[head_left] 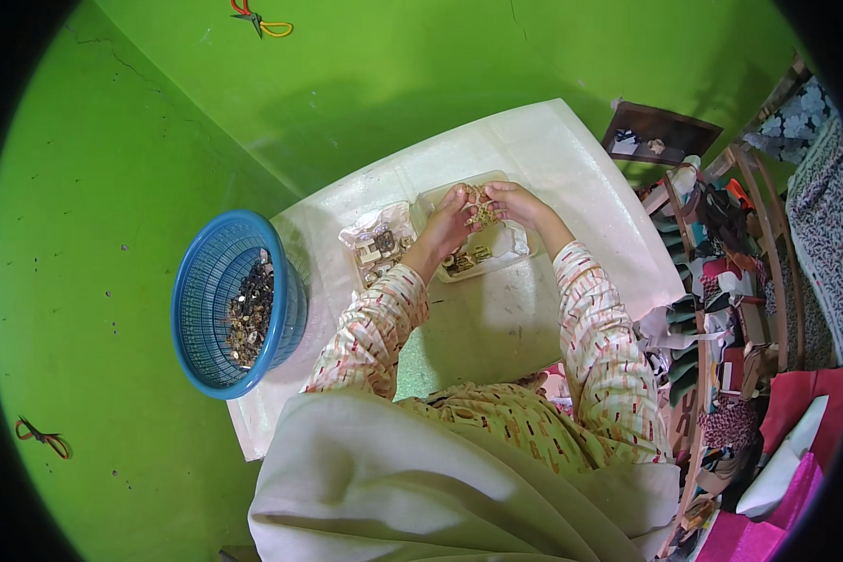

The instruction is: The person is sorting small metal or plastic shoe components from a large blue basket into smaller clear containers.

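My left hand (448, 228) and my right hand (523, 207) meet above a pale plastic container (485, 177), fingers closed around a small cluster of gold-coloured metal pieces (482, 212). Fingers partly cover the cluster, so its exact kind cannot be made out. Inside the container lie more gold-coloured metal pieces (468, 259) and something white and crumpled, like a plastic bag (508, 245). Left of it, close to my left wrist, sits a shallow tray (405, 214) with several metal pieces that look like buckles (378, 247).
A blue plastic basket (185, 323) with small dark and tan bits stands at the table's left edge. The white table (590, 187) meets green walls. Cutters (260, 21) hang on the far wall. Crowded shelves (773, 272) with fabric scraps flank the right side.
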Demonstrator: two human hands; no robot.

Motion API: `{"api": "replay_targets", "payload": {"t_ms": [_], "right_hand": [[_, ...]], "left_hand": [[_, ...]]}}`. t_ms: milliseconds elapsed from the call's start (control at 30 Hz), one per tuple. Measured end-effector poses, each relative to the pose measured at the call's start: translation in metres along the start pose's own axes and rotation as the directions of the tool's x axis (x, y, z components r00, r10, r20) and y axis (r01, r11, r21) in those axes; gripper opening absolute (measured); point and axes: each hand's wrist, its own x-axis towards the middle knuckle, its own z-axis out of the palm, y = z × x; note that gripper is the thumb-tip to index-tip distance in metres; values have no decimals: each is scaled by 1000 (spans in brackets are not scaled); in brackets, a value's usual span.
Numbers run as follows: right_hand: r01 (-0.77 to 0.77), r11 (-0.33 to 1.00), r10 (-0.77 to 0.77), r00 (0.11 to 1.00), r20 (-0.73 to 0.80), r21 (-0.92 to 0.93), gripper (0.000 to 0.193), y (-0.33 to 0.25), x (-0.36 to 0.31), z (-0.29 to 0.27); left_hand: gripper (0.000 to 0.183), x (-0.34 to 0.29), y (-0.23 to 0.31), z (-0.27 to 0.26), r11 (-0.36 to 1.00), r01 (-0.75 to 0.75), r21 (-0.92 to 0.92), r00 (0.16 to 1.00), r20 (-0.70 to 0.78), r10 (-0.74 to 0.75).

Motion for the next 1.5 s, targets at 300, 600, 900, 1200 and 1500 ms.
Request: {"api": "replay_targets", "payload": {"t_ms": [300,600,900,1200,1500], "right_hand": [[-59,949,61,998,-1,-311,15,4,43,-19],[115,921,-160,983,-93,-372,11,27,81,-29],[-149,642,-229,899,-373,-752,12,57,118,-17],[-385,575,-238,765,-598,-722,16,47,147,-15],[-416,503,-270,758,-594,-758,14,45,169,-19]], "left_hand": [[18,54,17,-55,973,131,190,966,-247,-81],[27,118,31,-63,586,254,770,955,-294,-28],[26,157,6,-103,311,168,936,930,-254,264],[26,153,-3,-108,-416,47,908,984,30,178],[52,155,-5,-118,-632,-190,751,977,206,-49]]}}
